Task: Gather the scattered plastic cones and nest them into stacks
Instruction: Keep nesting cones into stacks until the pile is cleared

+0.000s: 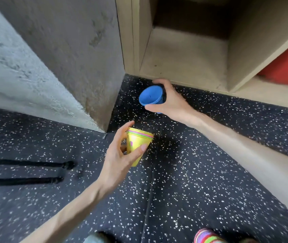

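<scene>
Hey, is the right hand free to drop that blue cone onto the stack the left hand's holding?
Probably yes. The right hand grips the blue cone just above the yellow stack in the left hand. Only open air and speckled floor lie between them, though the cone is tipped sideways and needs turning.

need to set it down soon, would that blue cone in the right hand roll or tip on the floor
On its side the blue cone would likely roll in a curve, since it tapers. It looks light: the right hand holds it by fingertips. Wide end down, probably stable.

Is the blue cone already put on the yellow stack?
No, the right hand holds the blue cone apart from the yellow stack in the left hand.
</scene>
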